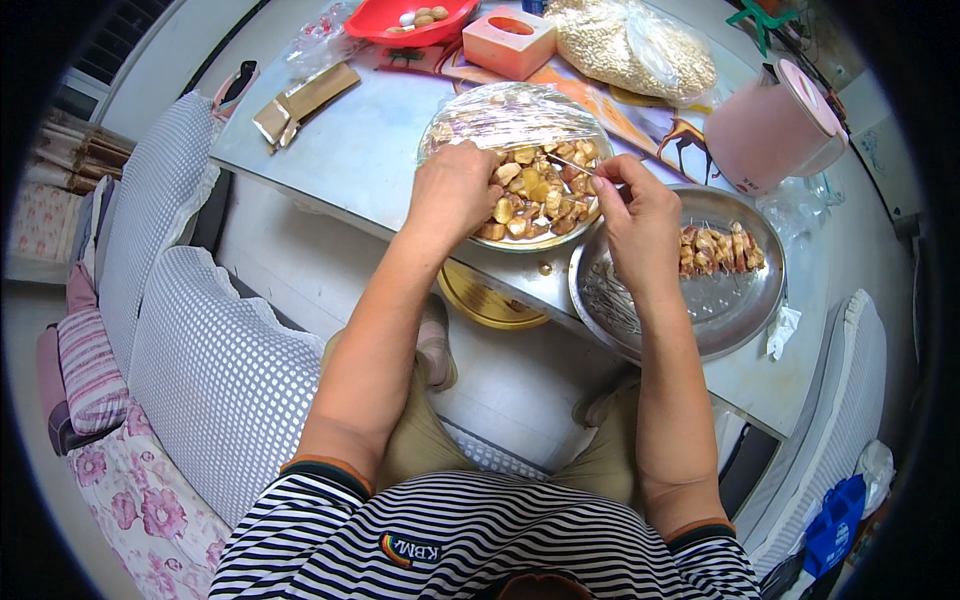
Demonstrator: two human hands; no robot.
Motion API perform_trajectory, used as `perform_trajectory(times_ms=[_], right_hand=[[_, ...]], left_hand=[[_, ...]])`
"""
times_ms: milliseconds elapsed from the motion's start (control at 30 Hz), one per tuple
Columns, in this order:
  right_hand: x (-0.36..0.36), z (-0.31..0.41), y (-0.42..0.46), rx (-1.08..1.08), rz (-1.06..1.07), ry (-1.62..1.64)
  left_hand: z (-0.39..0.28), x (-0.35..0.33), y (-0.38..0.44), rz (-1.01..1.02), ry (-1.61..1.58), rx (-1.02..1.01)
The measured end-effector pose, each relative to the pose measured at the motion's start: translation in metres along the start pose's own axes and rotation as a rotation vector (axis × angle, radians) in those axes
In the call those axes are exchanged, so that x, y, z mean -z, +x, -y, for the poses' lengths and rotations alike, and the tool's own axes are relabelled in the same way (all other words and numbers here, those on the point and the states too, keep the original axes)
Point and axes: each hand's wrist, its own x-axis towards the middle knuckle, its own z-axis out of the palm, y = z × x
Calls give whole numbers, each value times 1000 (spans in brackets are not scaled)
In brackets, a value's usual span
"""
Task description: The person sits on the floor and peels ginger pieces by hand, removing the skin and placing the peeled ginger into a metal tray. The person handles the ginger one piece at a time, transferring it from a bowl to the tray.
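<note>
A round bowl [592, 222] holds chunks of marinated meat [531, 182]. Bunched clear plastic wrap [517, 112] covers its far part. My left hand [459, 187] reaches into the bowl's left side, fingers curled down at the meat; its fingertips are partly hidden, so whether they pinch a piece is unclear. Between thumb and forefinger my right hand [637, 217] holds a thin metal skewer [570, 163], its far end over the meat. Below that hand lies an oval steel tray [712, 322] with loose metal skewers [611, 296] on its left and a row of threaded meat skewers [721, 250] on its right.
Behind the bowl are a red basin [409, 30], a pink tissue box [510, 41] and a bag of peanuts [630, 52]. A pink kettle [772, 127] stands right, flattened brown packaging [306, 105] left. Under the table's front edge shows a gold round lid [487, 296].
</note>
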Motion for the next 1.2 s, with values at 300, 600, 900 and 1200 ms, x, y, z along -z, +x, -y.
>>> perform_trajectory(times_ms=[300,600,900,1200], right_hand=[[6,3,2,-64,70,14],[4,-4,2,2,27,-4],[3,-4,1,19,29,-43],[-2,-5,-1,8,47,-34]], left_hand=[[6,11,-3,12,-537,105],[0,11,-7,-142,-509,83],[5,15,-13,64,-292,-191],[-13,-31,-6,-40,72,-176]])
